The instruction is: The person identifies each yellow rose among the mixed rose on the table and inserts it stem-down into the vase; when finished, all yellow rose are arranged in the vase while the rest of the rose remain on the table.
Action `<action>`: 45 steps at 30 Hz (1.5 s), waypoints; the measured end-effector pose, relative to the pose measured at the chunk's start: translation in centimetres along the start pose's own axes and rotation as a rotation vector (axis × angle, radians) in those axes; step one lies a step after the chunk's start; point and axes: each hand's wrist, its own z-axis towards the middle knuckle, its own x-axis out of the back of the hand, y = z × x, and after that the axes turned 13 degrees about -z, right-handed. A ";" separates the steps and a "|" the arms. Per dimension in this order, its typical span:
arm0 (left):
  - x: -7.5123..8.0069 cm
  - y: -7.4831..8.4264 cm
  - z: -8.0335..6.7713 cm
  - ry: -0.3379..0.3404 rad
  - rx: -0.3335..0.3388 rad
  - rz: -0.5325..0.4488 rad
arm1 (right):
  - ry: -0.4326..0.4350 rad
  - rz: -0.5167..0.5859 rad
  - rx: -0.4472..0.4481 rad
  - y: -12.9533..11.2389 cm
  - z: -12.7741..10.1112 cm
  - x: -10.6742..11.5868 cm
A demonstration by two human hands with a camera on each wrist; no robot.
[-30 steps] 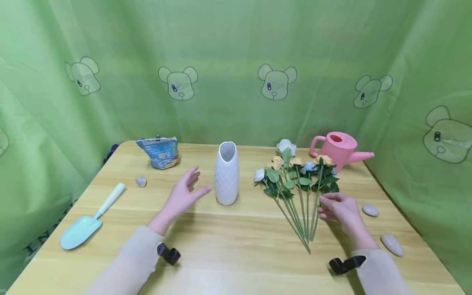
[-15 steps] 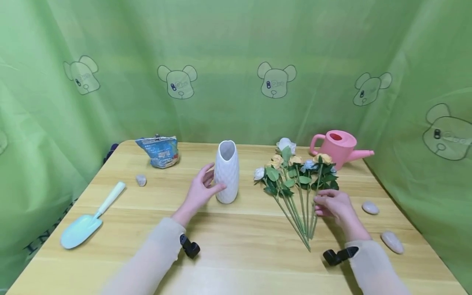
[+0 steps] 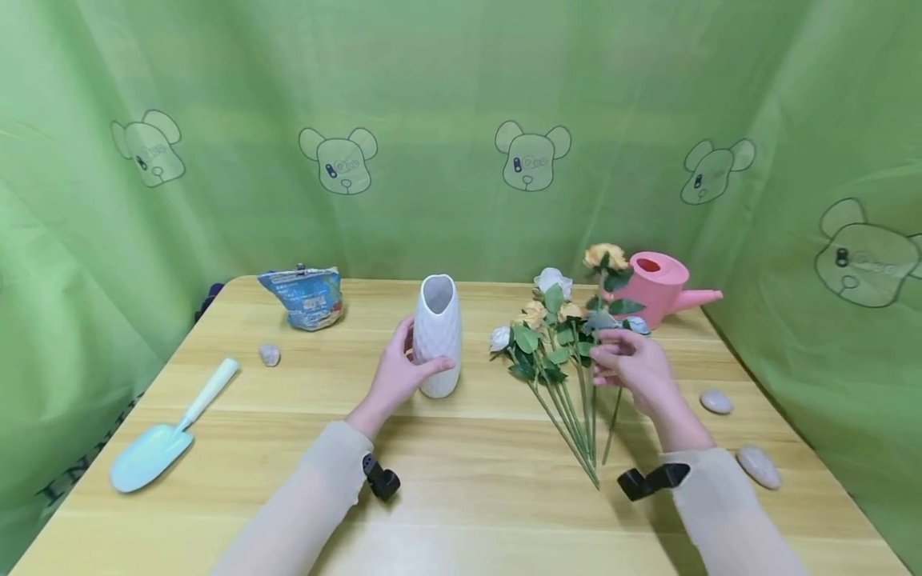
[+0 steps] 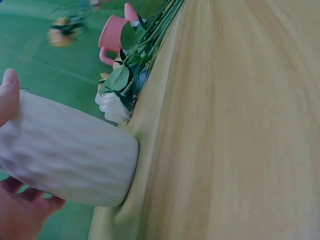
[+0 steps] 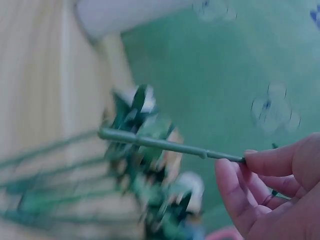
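A white textured vase (image 3: 436, 340) stands upright on the wooden table. My left hand (image 3: 398, 374) grips its lower side, with the thumb on the front and the fingers behind; the left wrist view shows thumb and fingers on opposite sides of the vase (image 4: 70, 150). My right hand (image 3: 637, 370) pinches the green stem (image 5: 155, 143) of an artificial rose with a peach bloom (image 3: 605, 256), held upright above the table. The stem's lower end hangs free in the right wrist view. Other artificial flowers (image 3: 551, 344), white, peach and blue, lie in a bunch beside it.
A pink watering can (image 3: 661, 290) stands behind the flowers. Two pale stones (image 3: 716, 401) lie at the right, and a small grey stone (image 3: 270, 354) at the left. A blue bag (image 3: 310, 300) stands back left, and a light blue trowel (image 3: 151, 458) lies front left.
My left hand has moved right and taken hold of the vase. My right hand has pinched a peach rose's stem and lifted it up from the bunch, slightly leftward.
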 end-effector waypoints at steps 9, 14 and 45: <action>0.0 -0.2 -0.1 0.040 0.009 -0.024 | 0.064 0.136 0.187 -9.2 1.2 -6.2; -0.4 -0.4 0.0 0.032 0.030 -0.030 | 0.074 0.248 0.307 -14.7 2.0 -8.5; -0.3 3.1 -1.1 -0.009 0.020 0.038 | -0.063 -0.141 0.381 -8.8 3.7 -9.8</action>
